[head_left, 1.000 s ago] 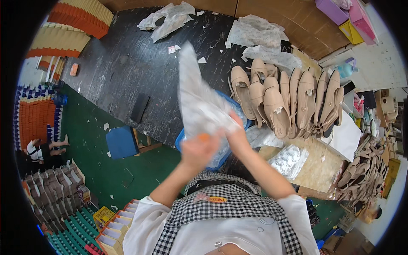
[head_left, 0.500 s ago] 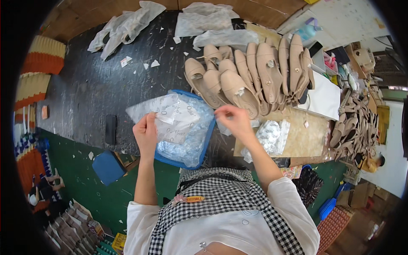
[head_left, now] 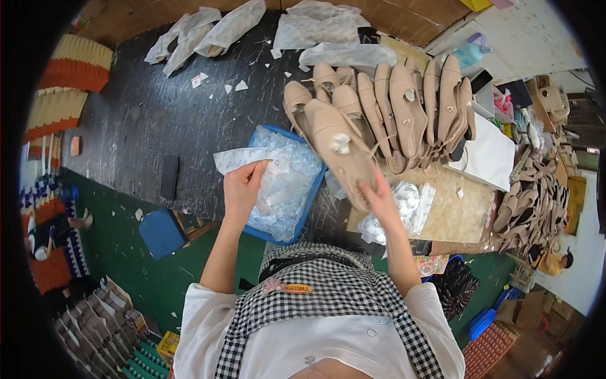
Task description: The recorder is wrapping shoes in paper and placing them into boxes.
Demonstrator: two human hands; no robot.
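A beige slingback shoe point(head_left: 334, 142) is gripped near its heel by my right hand point(head_left: 378, 194), tilted with its toe pointing away over the other shoes. White stuffing shows in its opening. My left hand point(head_left: 244, 187) pinches the edge of a thin translucent printed bag point(head_left: 243, 158) above a blue tray point(head_left: 307, 211). Crinkled clear plastic bags point(head_left: 284, 221) fill the tray. Beyond my right hand stand rows of matching beige shoes point(head_left: 404, 117), packed side by side.
Wrapped shoes point(head_left: 233, 26) and pale packages point(head_left: 322, 25) lie along the back of the black table point(head_left: 126, 126). A dark phone-like slab point(head_left: 169, 177) rests left of the tray. Crumpled printed packets point(head_left: 407, 205) lie near my right wrist. A blue stool point(head_left: 162, 233) stands below.
My right hand has closed on a beige shoe and lifted it toward me from the group. My left hand moved slightly right, still pinching the bag. Another wrapped shoe shows at the back left.
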